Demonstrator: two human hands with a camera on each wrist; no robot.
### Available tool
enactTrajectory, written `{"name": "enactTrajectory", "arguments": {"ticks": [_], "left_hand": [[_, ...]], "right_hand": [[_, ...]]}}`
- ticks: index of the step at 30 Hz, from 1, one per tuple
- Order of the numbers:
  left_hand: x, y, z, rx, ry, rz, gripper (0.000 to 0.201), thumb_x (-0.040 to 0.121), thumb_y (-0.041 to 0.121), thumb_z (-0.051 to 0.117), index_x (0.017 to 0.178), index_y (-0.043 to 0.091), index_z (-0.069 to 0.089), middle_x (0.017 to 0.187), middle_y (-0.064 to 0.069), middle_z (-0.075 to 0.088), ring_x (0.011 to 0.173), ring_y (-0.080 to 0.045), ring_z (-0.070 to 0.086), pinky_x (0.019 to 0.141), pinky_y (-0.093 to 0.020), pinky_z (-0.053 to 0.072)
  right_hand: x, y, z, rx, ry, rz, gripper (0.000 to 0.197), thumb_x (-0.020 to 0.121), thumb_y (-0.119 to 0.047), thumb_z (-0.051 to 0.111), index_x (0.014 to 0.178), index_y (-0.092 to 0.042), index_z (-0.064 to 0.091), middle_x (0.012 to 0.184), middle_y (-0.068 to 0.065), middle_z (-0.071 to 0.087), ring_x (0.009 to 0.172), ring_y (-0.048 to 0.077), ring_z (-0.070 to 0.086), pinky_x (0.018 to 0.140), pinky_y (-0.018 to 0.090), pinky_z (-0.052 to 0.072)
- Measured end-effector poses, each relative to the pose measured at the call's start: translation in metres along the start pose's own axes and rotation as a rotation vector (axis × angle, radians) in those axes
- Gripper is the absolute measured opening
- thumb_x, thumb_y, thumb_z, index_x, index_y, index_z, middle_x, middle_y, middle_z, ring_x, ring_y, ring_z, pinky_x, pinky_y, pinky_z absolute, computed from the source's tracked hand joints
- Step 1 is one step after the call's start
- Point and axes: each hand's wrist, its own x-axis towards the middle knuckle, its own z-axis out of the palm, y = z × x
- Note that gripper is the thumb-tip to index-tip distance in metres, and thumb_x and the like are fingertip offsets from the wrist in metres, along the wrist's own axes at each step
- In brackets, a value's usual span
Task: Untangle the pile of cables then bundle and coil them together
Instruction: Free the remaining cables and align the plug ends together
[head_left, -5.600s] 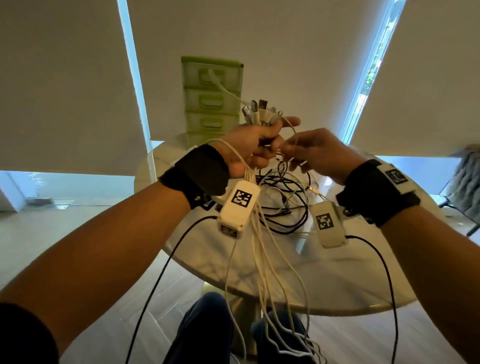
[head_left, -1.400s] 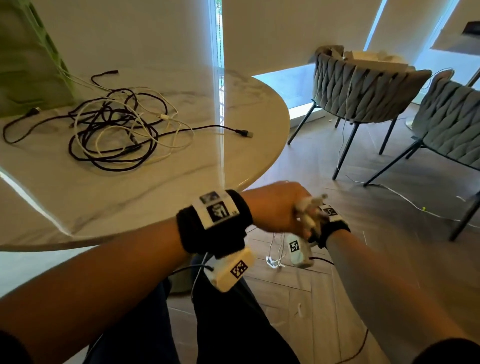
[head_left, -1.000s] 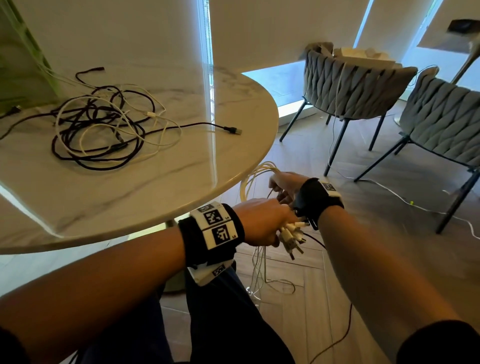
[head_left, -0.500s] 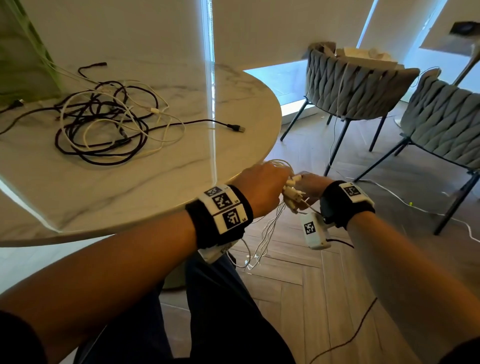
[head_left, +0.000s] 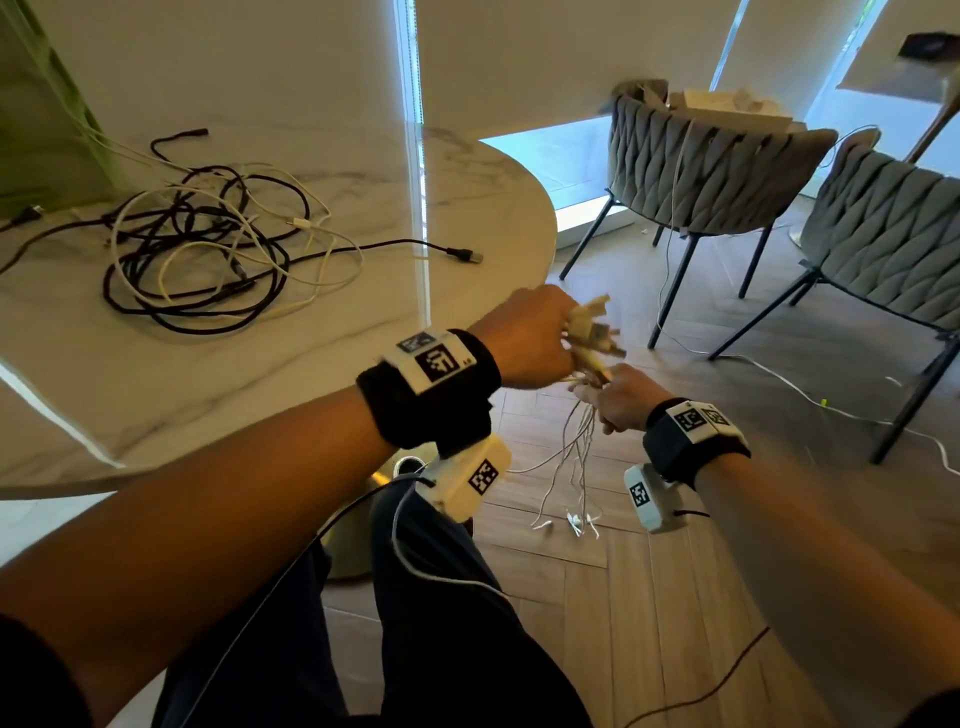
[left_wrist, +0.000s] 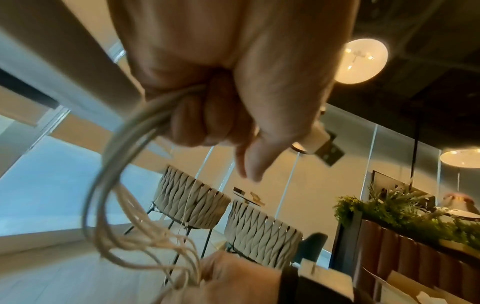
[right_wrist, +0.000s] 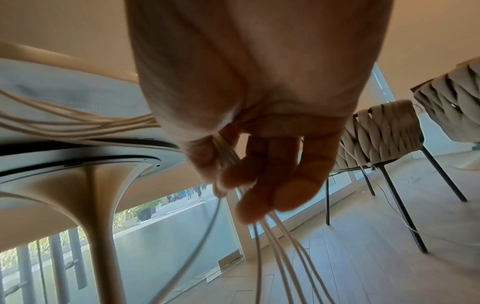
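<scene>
Just off the round marble table's (head_left: 291, 395) near right edge, above the wooden floor (head_left: 649, 597), a bundle of white cables (head_left: 582, 441) is held between both hands. Its plug ends (head_left: 589, 332) are clenched in the left hand (head_left: 524, 338), whose fingers are curled tight around the strands; in the left wrist view a white plug with a metal tip (left_wrist: 322, 144) is seen jutting past the thumb, and the strands are seen looping down to the other hand. Just below, the strands are gripped by the right hand (head_left: 621, 397); in the right wrist view they are shown passing between thumb and curled fingers (right_wrist: 262, 181) and hanging on toward the floor, where the loose ends (head_left: 576, 519) are seen in the head view only. A tangled pile of black and white cables (head_left: 197, 249) is left on the table toward its far left, with one black plug (head_left: 465, 255) stretched toward the right edge. A green container (head_left: 47, 119) stands at the far left edge; its contents cannot be made out. Black wristbands bear white square-coded tags (head_left: 434, 358), on which no readable writing can be told. Two woven grey chairs (head_left: 711, 171) are placed beyond, with papers (head_left: 727, 106) on the nearer one. Ceiling lamps (left_wrist: 361, 59) and a planter of greenery (left_wrist: 405, 218) appear in the left wrist view alone; the table's pedestal (right_wrist: 98, 205) appears in the right wrist view alone.
</scene>
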Motion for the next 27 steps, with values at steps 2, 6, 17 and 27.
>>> {"name": "enactTrajectory", "arguments": {"ticks": [2,6,17,27], "left_hand": [[0.007,0.0,-0.009,-0.118,0.083,0.016,0.024,0.089,0.009,0.056,0.067,0.018,0.055,0.067,0.002,0.054,0.069,-0.024,0.055,0.054,-0.028,0.037],[0.017,0.002,-0.02,-0.372,0.244,0.046,0.024,0.095,0.008,0.048,0.097,-0.009,0.065,0.096,-0.031,0.063,0.083,-0.036,0.057,0.073,-0.043,0.047],[0.01,-0.003,-0.038,-0.431,0.281,0.064,0.031,0.099,0.012,0.043,0.101,-0.013,0.062,0.061,-0.003,0.045,0.05,-0.004,0.037,0.051,-0.011,0.03],[0.007,-0.009,-0.05,-0.886,0.216,-0.104,0.045,0.104,0.031,0.038,0.067,0.009,0.054,0.05,0.001,0.032,0.043,-0.01,0.027,0.047,-0.025,0.029]], "right_hand": [[0.003,0.001,0.001,0.018,0.042,0.004,0.016,0.094,-0.032,0.056,0.087,-0.021,0.064,0.061,0.001,0.058,0.048,0.015,0.063,0.046,0.025,0.044],[0.009,-0.001,0.0,0.064,0.123,0.004,0.018,0.096,-0.023,0.05,0.082,-0.018,0.059,0.067,0.005,0.065,0.046,0.014,0.064,0.04,0.02,0.038],[0.038,-0.01,-0.014,0.407,0.363,-0.083,0.033,0.088,0.008,0.045,0.096,-0.023,0.045,0.093,0.006,0.047,0.08,0.023,0.051,0.062,0.026,0.04],[0.002,-0.048,-0.026,0.083,-0.107,0.013,0.025,0.098,-0.007,0.04,0.115,-0.021,0.054,0.104,0.008,0.068,0.092,0.024,0.065,0.072,0.033,0.052]]}}
